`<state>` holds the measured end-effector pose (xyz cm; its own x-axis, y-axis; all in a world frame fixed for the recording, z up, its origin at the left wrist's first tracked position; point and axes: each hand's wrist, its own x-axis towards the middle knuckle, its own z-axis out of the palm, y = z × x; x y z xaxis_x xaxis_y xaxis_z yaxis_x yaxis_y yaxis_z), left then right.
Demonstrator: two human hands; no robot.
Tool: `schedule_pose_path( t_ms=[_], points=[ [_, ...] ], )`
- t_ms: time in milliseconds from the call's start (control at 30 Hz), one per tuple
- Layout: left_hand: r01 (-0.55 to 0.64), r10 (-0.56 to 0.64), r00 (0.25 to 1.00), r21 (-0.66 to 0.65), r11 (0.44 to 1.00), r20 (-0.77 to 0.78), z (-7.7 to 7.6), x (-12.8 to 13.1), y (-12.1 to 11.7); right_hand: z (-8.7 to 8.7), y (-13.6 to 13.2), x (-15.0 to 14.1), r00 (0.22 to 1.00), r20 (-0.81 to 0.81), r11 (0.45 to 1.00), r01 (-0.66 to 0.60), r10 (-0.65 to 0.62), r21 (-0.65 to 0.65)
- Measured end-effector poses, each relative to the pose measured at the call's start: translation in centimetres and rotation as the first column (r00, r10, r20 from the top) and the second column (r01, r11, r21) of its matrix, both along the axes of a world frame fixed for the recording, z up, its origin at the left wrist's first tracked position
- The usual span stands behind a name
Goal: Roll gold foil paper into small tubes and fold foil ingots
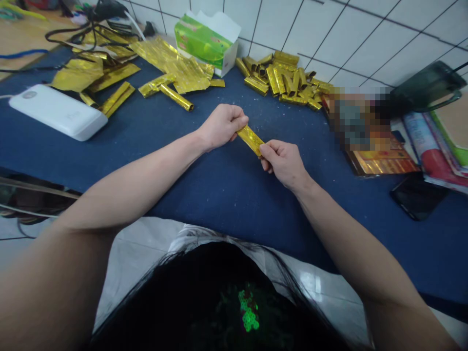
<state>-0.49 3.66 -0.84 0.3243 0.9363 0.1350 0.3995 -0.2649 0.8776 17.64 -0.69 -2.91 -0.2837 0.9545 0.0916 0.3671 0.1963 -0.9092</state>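
Observation:
A narrow strip of gold foil paper (250, 139) is stretched at a slant between my two hands, over the dark blue tabletop. My left hand (224, 127) pinches its upper left end between thumb and fingers. At the lower right end, my right hand (282, 160) grips it the same way. Beyond the hands lies a pile of folded gold foil pieces (283, 80), several of them hollow like short tubes. Loose gold foil sheets (175, 63) spread out at the back left, with a single rolled foil tube (177, 98) in front of them.
A white power bank (57, 112) lies at left, near black cables (78, 29). A green tissue box (206, 41) stands against the tiled wall. To the right are an orange packet (383, 158), a dark glass mug (426, 90), books (444, 151) and a black phone (419, 196).

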Motion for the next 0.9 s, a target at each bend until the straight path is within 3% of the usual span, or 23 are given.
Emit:
schedule_pose_path(
  t_ms=[267, 467, 533, 900],
  points=[
    [0.109, -0.109, 0.994, -0.065, 0.992, 0.008, 0.0, -0.5, 0.2, -0.2, 0.2, 0.4, 0.998, 0.061, 0.999, -0.012, 0.009, 0.049],
    [0.229, -0.229, 0.963, -0.022, 0.973, -0.140, 0.2, 1.9, -2.1, 0.4, -0.1, 0.2, 0.993, 0.082, 0.996, -0.085, 0.083, 0.023],
    [0.231, -0.231, 0.965, -0.010, 0.973, -0.123, 0.1, 2.5, -2.7, 0.5, -0.2, 0.2, 0.987, 0.110, 0.993, -0.114, 0.113, 0.003],
    [-0.013, 0.013, 1.000, 0.023, 1.000, 0.004, 0.0, 0.4, -0.4, 0.4, 0.1, 0.4, 0.994, 0.086, 0.998, -0.060, 0.060, -0.004]
  ],
)
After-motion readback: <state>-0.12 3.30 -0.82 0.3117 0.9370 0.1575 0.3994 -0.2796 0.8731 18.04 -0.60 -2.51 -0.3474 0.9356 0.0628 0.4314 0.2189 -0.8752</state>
